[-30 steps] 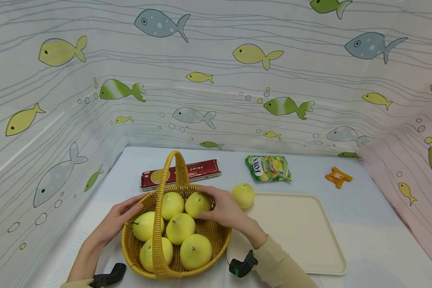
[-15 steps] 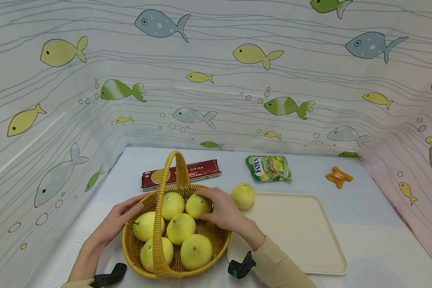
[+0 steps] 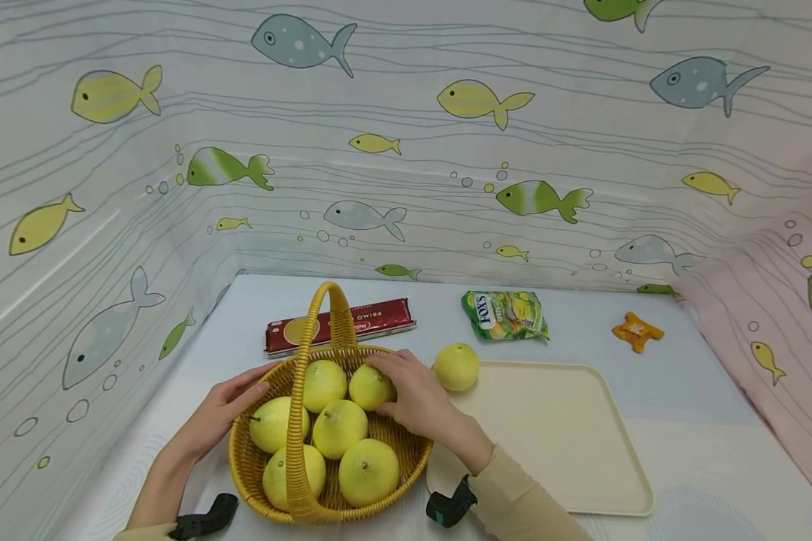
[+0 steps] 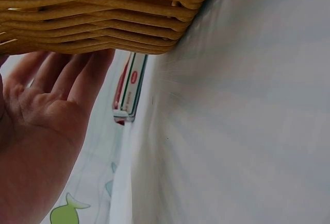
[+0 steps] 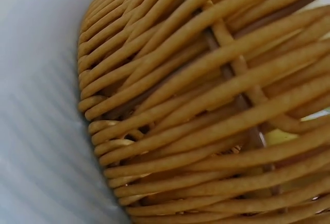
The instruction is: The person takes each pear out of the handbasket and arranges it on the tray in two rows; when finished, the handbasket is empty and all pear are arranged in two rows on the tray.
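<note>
Table [image 3: 683, 421] w/ pale cloth: basket [image 3: 406, 451], tray [image 3: 582, 451], loose fruit [image 3: 456, 367], red box [image 3: 379, 319], candy bag [image 3: 504, 315], orange wrapper [image 3: 637, 331].

Woven wicker basket [image 5: 206, 105] wall fills the view beside a pale surface [image 5: 36, 131].

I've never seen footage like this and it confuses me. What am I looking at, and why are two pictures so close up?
A person works with bare hands, wearing three cameras. The wide picture is from the head; the close-ups are from each wrist, showing mostly basket weave. On the table stands a wicker basket holding five yellow fruits. The right hand curls around the back right fruit. The left hand rests flat against the basket's outer side. A sixth fruit sits at the corner of a cream tray. Behind lie a red packet, a green sweets bag and a small orange wrapper.
</note>
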### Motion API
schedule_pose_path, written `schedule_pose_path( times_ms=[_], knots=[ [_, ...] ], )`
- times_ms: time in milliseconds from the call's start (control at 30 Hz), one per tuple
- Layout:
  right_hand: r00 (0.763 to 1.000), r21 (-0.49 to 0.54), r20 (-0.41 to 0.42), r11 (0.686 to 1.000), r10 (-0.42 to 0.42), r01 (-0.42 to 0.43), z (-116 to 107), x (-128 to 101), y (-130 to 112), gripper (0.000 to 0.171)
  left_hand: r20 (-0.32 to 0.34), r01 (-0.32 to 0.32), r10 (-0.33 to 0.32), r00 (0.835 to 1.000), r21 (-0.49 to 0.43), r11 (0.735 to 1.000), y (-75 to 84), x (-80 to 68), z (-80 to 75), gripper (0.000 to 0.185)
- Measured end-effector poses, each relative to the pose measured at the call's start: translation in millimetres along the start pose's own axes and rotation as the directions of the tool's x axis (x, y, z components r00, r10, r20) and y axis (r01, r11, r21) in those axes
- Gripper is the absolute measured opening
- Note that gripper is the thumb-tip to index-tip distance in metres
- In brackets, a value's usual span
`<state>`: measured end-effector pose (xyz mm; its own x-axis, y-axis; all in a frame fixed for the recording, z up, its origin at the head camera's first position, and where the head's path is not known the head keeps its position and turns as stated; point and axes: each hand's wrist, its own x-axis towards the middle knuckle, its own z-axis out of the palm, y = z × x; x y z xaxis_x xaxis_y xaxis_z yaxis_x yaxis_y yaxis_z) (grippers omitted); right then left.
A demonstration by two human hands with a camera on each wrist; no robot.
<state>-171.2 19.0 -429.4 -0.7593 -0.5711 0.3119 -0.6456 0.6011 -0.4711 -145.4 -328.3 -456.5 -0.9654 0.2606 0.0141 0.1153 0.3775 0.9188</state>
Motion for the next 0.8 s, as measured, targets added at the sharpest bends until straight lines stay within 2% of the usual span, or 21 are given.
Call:
schedule_pose_path(
  times_ms=[200,400,800],
  knots=[
    [0.999,-0.041,0.003,0.999,-0.032,0.032,0.1,-0.4,0.9,0.066,0.007,0.014,-0.014,1.0,-0.008,1.0,0.1,0.0,-0.4,0.045],
    [0.998,-0.06,-0.015,0.996,-0.06,0.059,0.5,0.1,2.3,0.068,0.008,-0.015,0.015,1.0,-0.001,1.0,1.4,0.2,0.0,0.045],
    [0.999,-0.085,0.016,0.996,-0.028,0.029,-1.2,0.8,1.1,0.067,0.019,-0.021,0.021,1.0,-0.015,1.0,2.7,-1.0,-0.5,0.046]
  ],
)
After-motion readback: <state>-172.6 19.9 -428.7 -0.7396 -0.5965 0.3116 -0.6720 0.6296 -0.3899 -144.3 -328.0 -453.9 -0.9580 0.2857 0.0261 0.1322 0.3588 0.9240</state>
